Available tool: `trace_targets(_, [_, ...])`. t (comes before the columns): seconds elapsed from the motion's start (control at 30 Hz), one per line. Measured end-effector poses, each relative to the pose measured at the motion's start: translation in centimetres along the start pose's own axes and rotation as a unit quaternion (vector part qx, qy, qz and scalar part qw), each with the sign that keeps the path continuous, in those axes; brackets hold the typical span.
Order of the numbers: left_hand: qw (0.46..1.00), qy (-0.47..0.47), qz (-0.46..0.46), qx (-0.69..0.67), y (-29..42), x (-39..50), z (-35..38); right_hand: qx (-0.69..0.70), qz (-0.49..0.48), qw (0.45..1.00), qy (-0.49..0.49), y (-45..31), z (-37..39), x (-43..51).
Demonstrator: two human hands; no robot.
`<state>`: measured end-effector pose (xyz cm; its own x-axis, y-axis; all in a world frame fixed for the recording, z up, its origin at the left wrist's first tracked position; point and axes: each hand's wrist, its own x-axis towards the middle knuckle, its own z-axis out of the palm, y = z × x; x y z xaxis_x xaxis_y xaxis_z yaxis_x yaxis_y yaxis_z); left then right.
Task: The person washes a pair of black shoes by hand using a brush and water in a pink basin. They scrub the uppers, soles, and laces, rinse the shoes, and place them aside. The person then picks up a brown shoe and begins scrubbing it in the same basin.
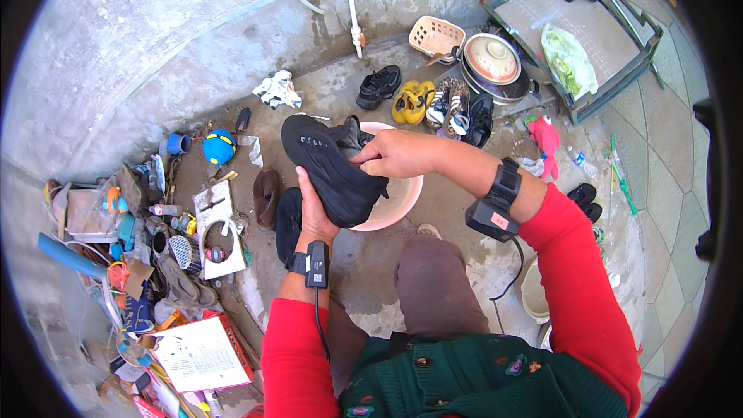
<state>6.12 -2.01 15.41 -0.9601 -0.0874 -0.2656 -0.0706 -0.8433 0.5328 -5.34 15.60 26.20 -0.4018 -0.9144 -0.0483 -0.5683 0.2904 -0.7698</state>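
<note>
A black lace-up shoe (332,171) is held up in front of me, its toe pointing away to the upper left. My left hand (316,212) grips it from the left, with the thumb along its side. At the shoe's opening, my right hand (388,155) has its fingertips on the collar and partly inside; the fingers' far ends are hidden. Behind and below the shoe stands a pink plastic basin (413,200), partly covered by it. Another black shoe (288,226) lies on the floor beside my left hand, next to a brown shoe (266,197).
Several shoes, including a yellow pair (413,101), stand beyond the basin near a lidded pot (492,59) and a plastic basket (436,36). Mixed clutter and a white board (220,226) lie at left. A metal-framed stand (572,40) is at upper right.
</note>
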Motion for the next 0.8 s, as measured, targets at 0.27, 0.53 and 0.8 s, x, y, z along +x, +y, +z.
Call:
trace_targets(0.27, [0.996,-0.063,-0.005,-0.054,1.1,-0.1,0.7,-0.189,0.054,0.98,-0.003,-4.5,-1.5,1.8])
trace_targets(0.53, [0.998,-0.021,0.039,-0.047,0.4,-0.6,1.6,-0.349,0.102,0.925,0.107,-2.5,4.2,7.6])
trace_targets(0.8, [0.98,0.033,0.17,0.102,0.5,0.7,0.4,-0.191,0.149,0.97,0.011,-5.7,-1.1,1.9])
